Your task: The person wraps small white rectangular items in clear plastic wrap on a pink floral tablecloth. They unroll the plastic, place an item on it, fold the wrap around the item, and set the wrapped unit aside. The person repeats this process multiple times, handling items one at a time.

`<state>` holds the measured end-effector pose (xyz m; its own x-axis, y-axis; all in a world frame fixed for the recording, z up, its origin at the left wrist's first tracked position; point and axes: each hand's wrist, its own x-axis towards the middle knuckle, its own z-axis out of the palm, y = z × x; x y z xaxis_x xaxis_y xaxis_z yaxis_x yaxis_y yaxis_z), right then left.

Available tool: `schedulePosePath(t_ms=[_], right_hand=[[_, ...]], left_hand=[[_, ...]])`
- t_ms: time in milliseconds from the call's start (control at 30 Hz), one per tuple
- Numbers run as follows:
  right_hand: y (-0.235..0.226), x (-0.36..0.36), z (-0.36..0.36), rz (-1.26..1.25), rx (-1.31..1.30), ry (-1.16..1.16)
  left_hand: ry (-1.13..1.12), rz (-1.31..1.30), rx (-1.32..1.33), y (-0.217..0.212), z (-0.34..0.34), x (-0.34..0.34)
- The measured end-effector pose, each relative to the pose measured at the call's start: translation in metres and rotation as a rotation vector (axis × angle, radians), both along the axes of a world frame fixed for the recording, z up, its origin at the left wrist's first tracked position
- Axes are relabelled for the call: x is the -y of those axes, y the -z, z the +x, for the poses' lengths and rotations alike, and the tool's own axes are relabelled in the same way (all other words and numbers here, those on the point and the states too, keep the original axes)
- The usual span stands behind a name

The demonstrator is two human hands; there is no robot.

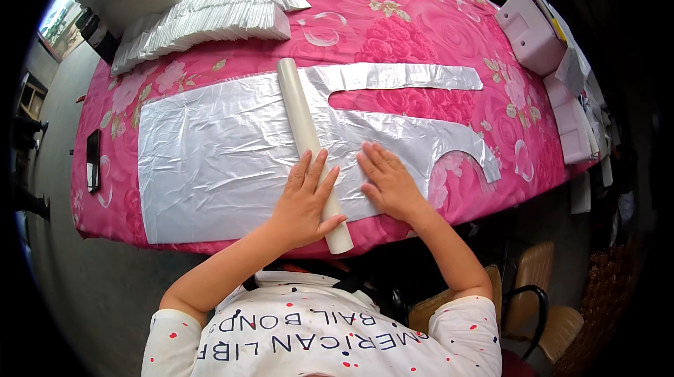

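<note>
The left hand [303, 201] lies palm down across the near part of the cream cardboard tube [312, 151], its fingers [309, 170] straight and slightly fanned; the thumb reaches over the tube's right flank, so the hand presses on the tube and does not wrap it. The left forearm comes up from the lower edge, bent at the elbow, wrist low on the table's near edge.

Just right of the tube, the right hand [388, 182] rests flat on the clear plastic sheet [210, 159], fingers released, extended and close together, pointing up and slightly left toward the tube. It grasps nothing; the palm holds the sheet down. Its forearm runs down and to the right from the wrist.

The tube lies on the sheet with its long axis running from the far side toward the person, the near end tilted slightly right and jutting past the table edge, the far end at the sheet's upper border. The sheet spreads to both sides of the tube, wide and rectangular on the left, cut into a long strap and a curved notch on the right, over the pink floral tablecloth [393, 33].

Far beyond the tube's upper end, to the left, sits a row of folded white plastic pieces [210, 15].
</note>
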<state>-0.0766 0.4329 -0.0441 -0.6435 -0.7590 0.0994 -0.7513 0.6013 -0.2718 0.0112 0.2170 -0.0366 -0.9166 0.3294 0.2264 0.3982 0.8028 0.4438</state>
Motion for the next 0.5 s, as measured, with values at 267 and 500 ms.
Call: schedulePosePath(t_ms=[267,500], right_hand=[[0.032,-0.207,-0.080,-0.034,-0.268,0.658],[0.001,-0.190,-0.061,-0.068,-0.284,0.841]], left_hand=[[0.029,-0.061,0.049,-0.008,0.001,-0.041],[0.033,-0.073,0.052,-0.007,0.004,-0.047]])
